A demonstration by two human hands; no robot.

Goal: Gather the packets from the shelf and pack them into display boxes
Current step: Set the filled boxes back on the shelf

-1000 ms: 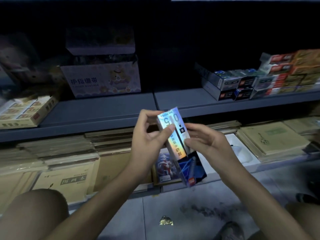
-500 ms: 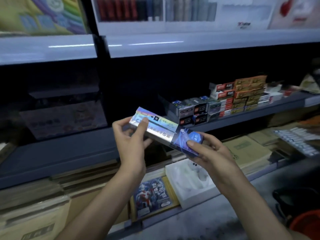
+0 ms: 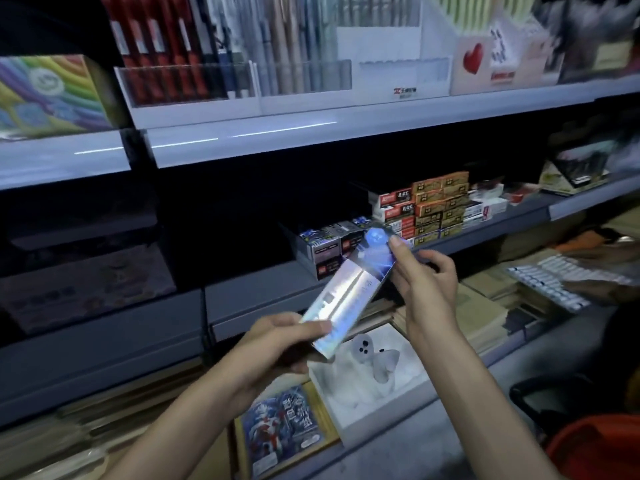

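Plainly, we are in the gathering step: one long, shiny packet (image 3: 349, 289) is in hand and not yet in any box. It is held slantwise in the air in front of the front edge of the middle shelf (image 3: 263, 299), touching nothing but the two hands. The left hand (image 3: 277, 344) grips its lower end, fingers (image 3: 313, 329) wrapped round it. The right hand (image 3: 429, 285) pinches the upper, blue end between thumb and fingers (image 3: 401, 251). Neither hand is free.

Toward the right of that shelf stand grey display boxes (image 3: 320, 249), just beyond the packet's upper end. Beside them, farther right, is a stack of red and gold packets (image 3: 436, 209). From here we cannot tell whether the grey boxes have room, since their open tops are dark and partly hidden.

We judge the task is early, with much stock left on the shelf. The next move calls for turning the packet to match a box's opening. One hand should then let go so the other can slide it in endwise without knocking the neighbouring stack.
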